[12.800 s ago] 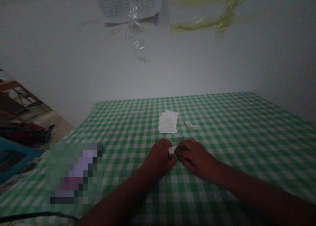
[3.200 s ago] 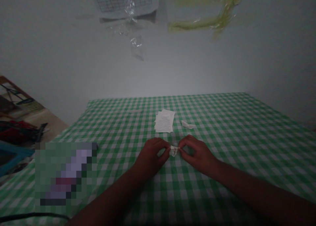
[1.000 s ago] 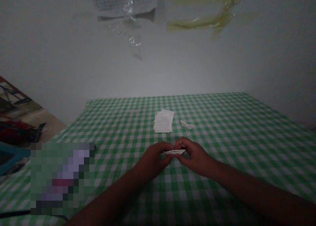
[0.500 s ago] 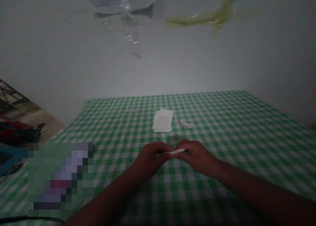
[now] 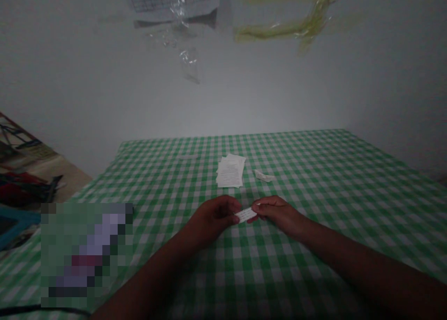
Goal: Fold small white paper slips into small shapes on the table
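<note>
My left hand [image 5: 213, 214] and my right hand [image 5: 275, 213] meet over the green checked tablecloth [image 5: 321, 185], each pinching one end of a small folded white paper strip [image 5: 245, 214]. The strip lies almost flat between the fingertips, just above the cloth. Both hands have their fingers curled and pressed together on the paper.
A small stack of printed white sheets [image 5: 230, 171] lies beyond my hands, with a crumpled paper scrap [image 5: 263, 175] to its right. A blurred-out object [image 5: 85, 252] sits at the table's left front. A dark cable [image 5: 42, 310] runs along the left front edge. A white wall [image 5: 244, 91] stands behind the table.
The paper was a small crumpled piece seconds ago; it is now a longer flat strip. In the last half second my hands drew slightly apart and the strip tilted toward me.
</note>
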### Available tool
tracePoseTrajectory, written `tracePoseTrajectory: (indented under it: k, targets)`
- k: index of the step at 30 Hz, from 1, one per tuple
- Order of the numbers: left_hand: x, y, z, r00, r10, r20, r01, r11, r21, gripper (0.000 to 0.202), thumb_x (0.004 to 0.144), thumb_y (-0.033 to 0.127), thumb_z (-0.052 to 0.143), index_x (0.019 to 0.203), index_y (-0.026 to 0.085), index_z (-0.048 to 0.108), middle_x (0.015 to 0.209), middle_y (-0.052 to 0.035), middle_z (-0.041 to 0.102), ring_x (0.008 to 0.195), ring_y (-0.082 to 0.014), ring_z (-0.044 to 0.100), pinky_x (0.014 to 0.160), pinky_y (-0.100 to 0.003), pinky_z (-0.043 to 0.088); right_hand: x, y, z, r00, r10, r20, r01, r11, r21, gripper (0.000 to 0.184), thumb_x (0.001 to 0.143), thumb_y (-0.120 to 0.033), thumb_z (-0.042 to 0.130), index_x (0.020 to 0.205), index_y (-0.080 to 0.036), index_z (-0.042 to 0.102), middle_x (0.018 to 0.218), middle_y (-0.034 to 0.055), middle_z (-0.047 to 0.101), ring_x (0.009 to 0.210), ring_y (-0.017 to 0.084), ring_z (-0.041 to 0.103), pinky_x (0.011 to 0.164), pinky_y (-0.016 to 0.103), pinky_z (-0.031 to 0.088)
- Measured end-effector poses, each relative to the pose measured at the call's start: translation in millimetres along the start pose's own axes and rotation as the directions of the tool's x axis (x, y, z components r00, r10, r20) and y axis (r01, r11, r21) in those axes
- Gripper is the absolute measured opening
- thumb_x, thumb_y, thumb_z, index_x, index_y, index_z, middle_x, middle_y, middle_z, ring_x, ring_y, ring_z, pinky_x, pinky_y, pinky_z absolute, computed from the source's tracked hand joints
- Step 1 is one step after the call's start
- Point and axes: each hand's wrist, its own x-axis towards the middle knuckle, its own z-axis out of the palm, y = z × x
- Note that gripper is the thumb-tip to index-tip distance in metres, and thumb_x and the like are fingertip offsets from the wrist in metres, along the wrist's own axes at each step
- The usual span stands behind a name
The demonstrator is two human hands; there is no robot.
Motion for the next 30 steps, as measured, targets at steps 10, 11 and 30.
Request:
tracePoseTrajectory:
  k: [10, 11, 30]
  targets:
    - [2.0, 3.9, -5.3, 1.0, -0.003, -0.016, 0.004, 0.998, 0.065, 0.017, 0.079, 0.016, 0.067, 0.097, 0.017, 0.068, 0.093, -0.004, 0.072, 0.088, -0.0171, 0.066, 0.083, -0.033, 0.052, -0.5, -4.7, -2.3, 0.995, -0.096, 0.017, 0.098, 0.974, -0.204, 0.032, 0.092, -0.033, 0.045, 0.071, -0.018, 0.063, 0.069, 0.0015, 0.06, 0.065, 0.015, 0.052, 0.061, 0.028, 0.041]
    - [2.6, 2.6, -5.3, 1.0, 0.021, -0.018, -0.018, 0.99, 0.143, 0.016, 0.081, 0.015, 0.064, 0.096, 0.017, 0.068, 0.094, -0.0041, 0.072, 0.089, -0.0177, 0.066, 0.084, -0.033, 0.052, -1.0, -5.7, -2.4, 0.99, -0.139, 0.016, 0.137, 0.941, -0.309, 0.031, 0.093, -0.033, 0.045, 0.073, -0.019, 0.063, 0.071, 0.0015, 0.061, 0.067, 0.015, 0.054, 0.063, 0.029, 0.042]
    - [4.3, -17.1, 15.0, 0.942, 0.238, 0.238, -0.326, 0.469, 0.821, 0.006, 0.084, 0.019, 0.065, 0.089, 0.019, 0.067, 0.095, -0.0057, 0.062, 0.096, -0.0211, 0.055, 0.09, -0.036, 0.044, 10.4, 7.3, 5.3, 0.905, -0.381, 0.191, 0.324, 0.326, -0.888, 0.01, 0.089, -0.018, 0.056, 0.081, -0.018, 0.062, 0.081, 0.0055, 0.061, 0.082, 0.021, 0.055, 0.075, 0.034, 0.045]
